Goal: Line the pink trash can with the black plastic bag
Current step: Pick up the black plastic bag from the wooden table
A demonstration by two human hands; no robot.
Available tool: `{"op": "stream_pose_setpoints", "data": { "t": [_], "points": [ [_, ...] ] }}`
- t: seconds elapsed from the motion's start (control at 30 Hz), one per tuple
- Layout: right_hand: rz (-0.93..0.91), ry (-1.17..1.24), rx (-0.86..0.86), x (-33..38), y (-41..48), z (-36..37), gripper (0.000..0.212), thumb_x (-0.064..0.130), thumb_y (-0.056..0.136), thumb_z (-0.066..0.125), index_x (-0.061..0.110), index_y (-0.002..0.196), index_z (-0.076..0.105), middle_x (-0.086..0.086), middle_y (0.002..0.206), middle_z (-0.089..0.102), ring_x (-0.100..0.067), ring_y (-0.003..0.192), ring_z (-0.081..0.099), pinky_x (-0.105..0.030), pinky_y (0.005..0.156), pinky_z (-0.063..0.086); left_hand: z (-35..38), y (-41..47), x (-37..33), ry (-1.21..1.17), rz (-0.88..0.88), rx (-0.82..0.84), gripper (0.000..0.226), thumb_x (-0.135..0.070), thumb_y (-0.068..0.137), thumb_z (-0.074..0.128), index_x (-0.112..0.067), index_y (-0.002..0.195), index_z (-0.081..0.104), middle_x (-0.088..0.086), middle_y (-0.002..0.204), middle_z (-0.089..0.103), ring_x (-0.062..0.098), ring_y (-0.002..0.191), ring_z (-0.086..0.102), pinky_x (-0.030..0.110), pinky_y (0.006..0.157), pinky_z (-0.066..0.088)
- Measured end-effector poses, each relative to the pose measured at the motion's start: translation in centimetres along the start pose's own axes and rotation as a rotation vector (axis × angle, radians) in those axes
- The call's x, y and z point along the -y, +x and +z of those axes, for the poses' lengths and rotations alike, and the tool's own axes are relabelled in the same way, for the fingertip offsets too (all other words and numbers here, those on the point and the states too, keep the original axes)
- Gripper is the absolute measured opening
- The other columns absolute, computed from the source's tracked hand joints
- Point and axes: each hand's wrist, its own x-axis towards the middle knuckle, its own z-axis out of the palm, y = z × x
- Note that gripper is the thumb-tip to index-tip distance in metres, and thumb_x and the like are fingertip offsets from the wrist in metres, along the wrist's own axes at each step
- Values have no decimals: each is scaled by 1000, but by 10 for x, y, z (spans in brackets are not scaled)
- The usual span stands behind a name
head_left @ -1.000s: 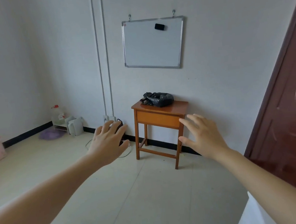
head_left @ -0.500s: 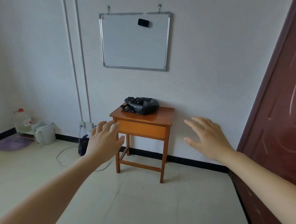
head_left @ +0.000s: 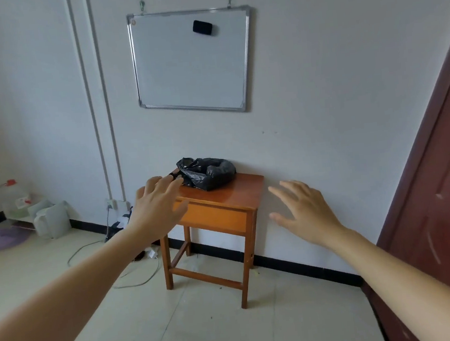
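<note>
A crumpled black plastic bag [head_left: 207, 173] lies on the back of a small wooden table [head_left: 237, 194] that stands against the white wall. My left hand [head_left: 157, 204] is stretched out in front of the table's left corner, fingers apart and holding nothing, its fingertips just left of the bag in the picture. My right hand [head_left: 305, 212] is raised to the right of the table, also spread and empty. The pink trash can is out of view.
A whiteboard [head_left: 190, 61] hangs above the table. A dark red door [head_left: 441, 204] stands open on the right. At the left wall are a white kettle [head_left: 52, 220], a clear water jug [head_left: 15, 198], a purple mat [head_left: 1, 238], and cables [head_left: 134, 264] on the tiled floor.
The view has turned right and drawn closer to the table; the pink trash can at the left edge has dropped out of view. Both hands stay spread and empty, the left now overlapping the table's corner.
</note>
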Motion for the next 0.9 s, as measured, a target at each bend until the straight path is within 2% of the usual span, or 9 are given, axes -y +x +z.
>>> {"op": "stream_pose_setpoints", "data": {
  "t": [0.13,0.2,0.27,0.37,0.6,0.8,0.9],
  "points": [
    [-86,79,-77,-21,68,16,55,43,90,44,23,139,27,-6,149,30,-22,138,21,-43,111,21,14,44,6,-20,-88,-87,51,-40,90,43,-20,136,36,7,144,40,27,135,24,50,108,24],
    [-111,151,-76,-21,94,37,54,43,90,45,23,138,29,-6,148,32,-21,138,21,-42,110,22,31,51,14,-37,-155,-53,50,-39,90,43,-20,136,35,6,145,39,26,135,24,48,108,24],
    [-172,142,11,-18,113,70,55,44,91,42,25,139,25,-5,150,28,-20,139,17,-42,111,20,55,51,29,7,-198,24,51,-38,90,44,-21,137,33,4,146,37,23,136,23,46,109,22],
    [-275,56,92,-14,152,114,56,47,91,37,26,141,20,-5,152,23,-21,141,14,-42,113,17,72,66,65,24,-276,17,50,-37,90,45,-19,136,36,5,144,40,25,135,25,48,109,24],
    [-329,52,41,-2,277,150,55,47,91,37,26,140,23,-6,150,27,-20,141,15,-42,112,20,96,148,161,26,-389,-51,51,-33,90,48,-15,136,38,10,144,41,30,133,27,51,107,25],
    [-184,124,2,-13,366,183,52,44,92,40,25,138,28,-4,149,31,-19,139,19,-41,111,23,149,227,220,-19,-378,-19,51,-35,90,47,-15,137,36,9,144,40,29,134,27,50,107,27],
    [-179,102,154,-23,380,222,54,46,92,37,27,140,22,-2,152,24,-17,141,13,-39,113,19,186,251,232,-49,-386,33,50,-36,90,46,-17,136,36,8,144,41,27,134,29,48,107,28]
  ]
}}
